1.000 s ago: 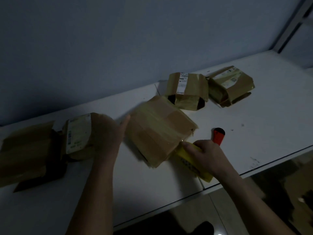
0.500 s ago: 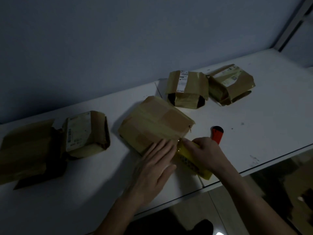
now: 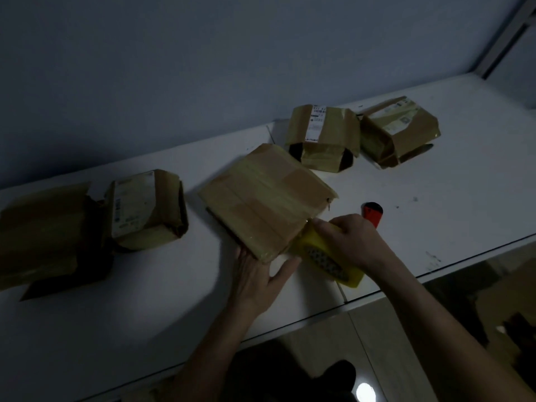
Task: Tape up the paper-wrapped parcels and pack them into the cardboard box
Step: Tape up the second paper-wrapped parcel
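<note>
Five brown paper-wrapped packages lie on your white counter (image 3: 464,198). Your left hand (image 3: 258,274) has its fingers tucked under the near corner of the flat parcel (image 3: 266,195) at the middle, thumb spread out beside it. Your right hand (image 3: 351,242) grips the yellow tape dispenser (image 3: 327,256), whose front end touches that parcel's near right edge. Just past your right knuckles lies a red cutter (image 3: 372,213), partly hidden by the hand.

Two labelled parcels sit side by side toward the back: one (image 3: 324,137) with dark open ends, the next (image 3: 400,129) to its right, the two touching or nearly so. At your left, a labelled parcel (image 3: 148,207) stands against a larger crumpled brown package (image 3: 43,230) at the frame edge; what it holds you cannot tell.

Bare counter spreads right of the cutter and in front of the left pair. The counter's near edge runs diagonally under both forearms; below it, pale floor tiles. Behind, a plain grey-blue wall; lighting is dim.
</note>
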